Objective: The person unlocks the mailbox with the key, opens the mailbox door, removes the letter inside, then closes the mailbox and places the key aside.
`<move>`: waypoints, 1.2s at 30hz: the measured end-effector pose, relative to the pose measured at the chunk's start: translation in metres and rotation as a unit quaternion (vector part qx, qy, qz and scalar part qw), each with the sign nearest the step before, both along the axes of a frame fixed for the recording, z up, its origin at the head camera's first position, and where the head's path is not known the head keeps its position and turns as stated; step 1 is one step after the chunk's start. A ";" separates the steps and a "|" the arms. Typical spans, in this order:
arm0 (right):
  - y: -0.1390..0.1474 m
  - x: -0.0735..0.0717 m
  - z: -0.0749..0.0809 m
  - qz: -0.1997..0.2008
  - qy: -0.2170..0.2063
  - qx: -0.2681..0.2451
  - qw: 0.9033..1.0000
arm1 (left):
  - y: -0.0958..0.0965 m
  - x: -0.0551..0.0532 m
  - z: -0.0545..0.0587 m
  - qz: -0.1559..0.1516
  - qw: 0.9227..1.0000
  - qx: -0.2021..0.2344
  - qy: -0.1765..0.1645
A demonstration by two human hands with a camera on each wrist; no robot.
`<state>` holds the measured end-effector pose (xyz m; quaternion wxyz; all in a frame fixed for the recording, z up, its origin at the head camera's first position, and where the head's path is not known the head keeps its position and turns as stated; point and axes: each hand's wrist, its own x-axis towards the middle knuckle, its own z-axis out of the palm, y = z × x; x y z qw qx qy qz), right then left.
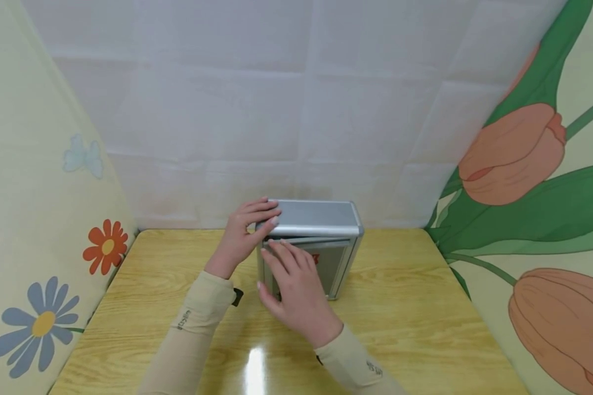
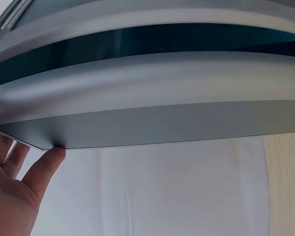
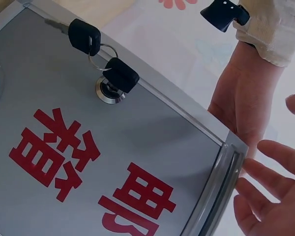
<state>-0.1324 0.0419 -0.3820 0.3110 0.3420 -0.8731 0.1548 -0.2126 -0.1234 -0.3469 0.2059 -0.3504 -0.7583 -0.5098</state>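
A silver-grey metal mailbox [image 1: 317,215] stands upright on the table, red characters [image 3: 137,191] on its front panel. My left hand [image 1: 244,227] rests on its top left corner, fingers extended over the top. In the left wrist view its thumb [image 2: 51,164] touches the edge of the grey top plate. My right hand [image 1: 301,288] is in front of the panel, fingertips at the upper left edge of a slanted strip [image 1: 326,242] under the top. A dark gap [image 2: 152,39] shows between the metal edges. Two black-headed keys [image 3: 84,37] hang on a ring, one in the lock [image 3: 109,92].
The wood-grain table [image 1: 405,307] spreads around the mailbox. A white creased sheet [image 1: 277,109] hangs right behind it. Flower-printed walls [image 1: 529,219] rise at both sides. A black strap piece [image 1: 238,297] shows at the left cuff.
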 end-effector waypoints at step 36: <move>0.067 0.055 -0.002 0.145 0.130 -0.197 0.961 | 0.001 0.004 0.002 0.001 1.000 0.014 -0.006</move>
